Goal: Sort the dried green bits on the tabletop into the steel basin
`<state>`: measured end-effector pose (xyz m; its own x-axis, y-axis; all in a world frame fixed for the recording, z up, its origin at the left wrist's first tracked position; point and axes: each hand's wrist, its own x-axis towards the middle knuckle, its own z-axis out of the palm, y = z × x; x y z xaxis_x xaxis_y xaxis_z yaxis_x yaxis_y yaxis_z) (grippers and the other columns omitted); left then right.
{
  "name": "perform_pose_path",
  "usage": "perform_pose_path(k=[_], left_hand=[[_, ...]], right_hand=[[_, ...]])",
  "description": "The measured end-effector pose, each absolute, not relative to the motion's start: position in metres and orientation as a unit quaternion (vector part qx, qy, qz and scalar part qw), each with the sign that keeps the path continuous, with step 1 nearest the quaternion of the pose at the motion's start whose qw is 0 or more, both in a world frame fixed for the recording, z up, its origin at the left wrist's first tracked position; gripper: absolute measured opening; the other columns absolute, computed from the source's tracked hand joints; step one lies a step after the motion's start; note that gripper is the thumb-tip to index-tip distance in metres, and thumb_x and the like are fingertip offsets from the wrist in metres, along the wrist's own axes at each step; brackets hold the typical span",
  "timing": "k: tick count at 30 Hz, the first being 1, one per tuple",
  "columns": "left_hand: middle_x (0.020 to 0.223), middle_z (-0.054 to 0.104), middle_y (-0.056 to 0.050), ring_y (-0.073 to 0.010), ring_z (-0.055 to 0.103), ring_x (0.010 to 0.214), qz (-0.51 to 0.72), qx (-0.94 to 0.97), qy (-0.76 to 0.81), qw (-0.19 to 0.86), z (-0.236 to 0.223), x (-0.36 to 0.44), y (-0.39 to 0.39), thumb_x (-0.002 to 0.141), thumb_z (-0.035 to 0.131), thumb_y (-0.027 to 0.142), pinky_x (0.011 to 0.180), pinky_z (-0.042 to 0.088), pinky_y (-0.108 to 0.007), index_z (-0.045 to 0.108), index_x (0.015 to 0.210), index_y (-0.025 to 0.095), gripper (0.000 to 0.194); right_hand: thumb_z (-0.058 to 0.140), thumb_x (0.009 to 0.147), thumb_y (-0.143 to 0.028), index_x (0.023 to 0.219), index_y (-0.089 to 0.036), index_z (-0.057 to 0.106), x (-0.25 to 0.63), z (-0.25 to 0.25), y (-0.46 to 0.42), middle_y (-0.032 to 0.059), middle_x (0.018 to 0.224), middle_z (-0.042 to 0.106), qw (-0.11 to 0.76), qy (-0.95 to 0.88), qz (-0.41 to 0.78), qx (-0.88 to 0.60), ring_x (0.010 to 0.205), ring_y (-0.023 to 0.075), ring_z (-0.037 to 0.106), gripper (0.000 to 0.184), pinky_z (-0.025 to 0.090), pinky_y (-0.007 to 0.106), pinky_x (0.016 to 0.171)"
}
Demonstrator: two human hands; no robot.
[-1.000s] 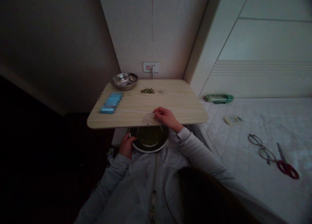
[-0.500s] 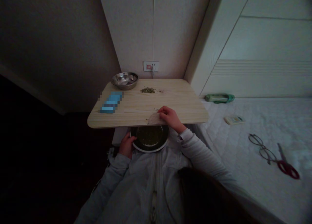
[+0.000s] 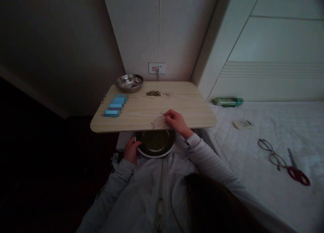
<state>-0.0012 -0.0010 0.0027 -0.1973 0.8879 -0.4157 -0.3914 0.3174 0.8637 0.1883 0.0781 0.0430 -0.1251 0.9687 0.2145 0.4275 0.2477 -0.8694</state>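
My left hand (image 3: pixel 131 150) is closed on the left rim of a dark round dish (image 3: pixel 155 153) with a pale outer edge, held at my lap under the table's front edge. Dark green small stuff covers the dish's inside. Over the front of the wooden table (image 3: pixel 136 108), my right hand (image 3: pixel 176 120) pinches a thin, see-through, curved piece (image 3: pixel 159 122), seemingly clear plastic. A few dark green bits lie beside that piece. Farther back on the tabletop is a small heap of dried green bits (image 3: pixel 153 93), with some paler crumbs to its right.
A steel bowl (image 3: pixel 129 83) stands at the table's back left, near a blurred blue phone-like object (image 3: pixel 115 106). On the white bed at right lie a green bottle (image 3: pixel 227 101), a pale remote (image 3: pixel 243 124), glasses (image 3: pixel 274 157) and red-handled scissors (image 3: pixel 298 175). A wall socket (image 3: pixel 157 68) sits behind.
My right hand and the see-through piece have shifted very slightly at the table's front. My left hand and the dish stay in place.
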Motion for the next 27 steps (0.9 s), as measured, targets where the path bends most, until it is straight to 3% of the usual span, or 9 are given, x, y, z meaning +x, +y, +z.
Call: perform_pose_path(k=[8,15,27], left_hand=[[0.053,0.057,0.005,-0.0116,0.052,0.049,0.543,0.232,0.543,0.597,0.0,-0.002,-0.0006,0.046,0.056,0.012,0.052,0.039,-0.024,0.056,0.079,0.017,0.033],[0.053,0.057,0.005,-0.0109,0.052,0.048,0.539,0.23,0.55,0.595,0.0007,-0.0022,-0.0011,0.046,0.056,0.012,0.052,0.039,-0.024,0.056,0.077,0.017,0.031],[0.051,0.056,0.005,-0.0113,0.051,0.048,0.54,0.219,0.554,0.594,0.0011,-0.0011,0.0,0.045,0.055,0.012,0.051,0.039,-0.023,0.056,0.075,0.017,0.031]], right_hand=[[0.045,0.062,-0.022,0.075,-0.015,0.053,0.1881,0.04,0.0803,-0.0034,0.056,0.054,0.397,-0.68,0.364,-0.498,0.052,0.0076,0.045,0.017,0.033,0.019,0.05],[0.043,0.064,-0.022,0.075,-0.016,0.051,0.1891,0.0376,0.0823,-0.0042,0.057,0.053,0.445,-0.655,0.363,-0.492,0.054,0.0078,0.047,0.015,0.035,0.02,0.054],[0.045,0.062,-0.021,0.074,-0.016,0.054,0.1878,0.0417,0.0799,-0.0039,0.056,0.054,0.409,-0.673,0.36,-0.5,0.05,0.0069,0.045,0.016,0.032,0.019,0.049]])
